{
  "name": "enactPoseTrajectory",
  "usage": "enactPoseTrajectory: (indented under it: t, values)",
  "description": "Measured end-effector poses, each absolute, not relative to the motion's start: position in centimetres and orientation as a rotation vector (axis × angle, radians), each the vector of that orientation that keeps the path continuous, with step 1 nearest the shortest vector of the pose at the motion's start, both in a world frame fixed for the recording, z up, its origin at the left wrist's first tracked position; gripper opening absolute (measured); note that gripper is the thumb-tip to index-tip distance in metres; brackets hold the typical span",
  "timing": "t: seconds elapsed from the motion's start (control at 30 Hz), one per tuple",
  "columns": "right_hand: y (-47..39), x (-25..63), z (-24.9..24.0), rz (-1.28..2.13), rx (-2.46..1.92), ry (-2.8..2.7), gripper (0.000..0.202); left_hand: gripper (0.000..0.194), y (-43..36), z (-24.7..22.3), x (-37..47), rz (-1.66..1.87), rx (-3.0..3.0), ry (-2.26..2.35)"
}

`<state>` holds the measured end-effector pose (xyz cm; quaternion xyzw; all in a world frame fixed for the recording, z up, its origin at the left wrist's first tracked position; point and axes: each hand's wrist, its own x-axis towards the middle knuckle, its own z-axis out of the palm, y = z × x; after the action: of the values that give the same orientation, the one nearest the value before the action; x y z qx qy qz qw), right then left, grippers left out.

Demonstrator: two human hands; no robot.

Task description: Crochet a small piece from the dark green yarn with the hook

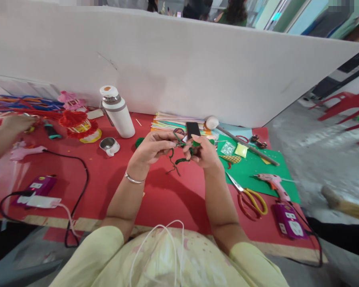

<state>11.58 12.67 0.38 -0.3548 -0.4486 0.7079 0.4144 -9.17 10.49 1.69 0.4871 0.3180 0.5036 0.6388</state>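
Note:
Dark green yarn work [182, 160] hangs between my hands above the red table, with loose ends trailing below. My left hand [157, 146] is closed, its thumb and fingers pinching the yarn near a thin metal needle or hook. My right hand [204, 151] is closed around a green-handled tool [197, 143], whose thin metal shaft points toward my left fingers. A green yarn ball [139, 141] lies just behind my left hand. Behind my right hand a black phone [193, 128] rests on the table. The exact stitch between the fingertips is too small to make out.
A white thermos [119, 115] and metal cup [109, 146] stand left. Scissors [247, 197], a pink glue gun [273, 184] and a purple power strip [288, 221] lie right. Another person's hand [16, 124] is at far left, near a red paper ornament [77, 124]. A white partition [179, 67] rises behind.

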Motion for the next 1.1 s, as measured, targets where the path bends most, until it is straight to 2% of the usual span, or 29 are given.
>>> enactPoseTrajectory:
  t: [1.1]
  values:
    - [12.03, 11.95, 0.96, 1.583, -0.973, -1.288, 0.046, 0.028, 10.53, 1.72, -8.95, 1.179, 1.176, 0.781]
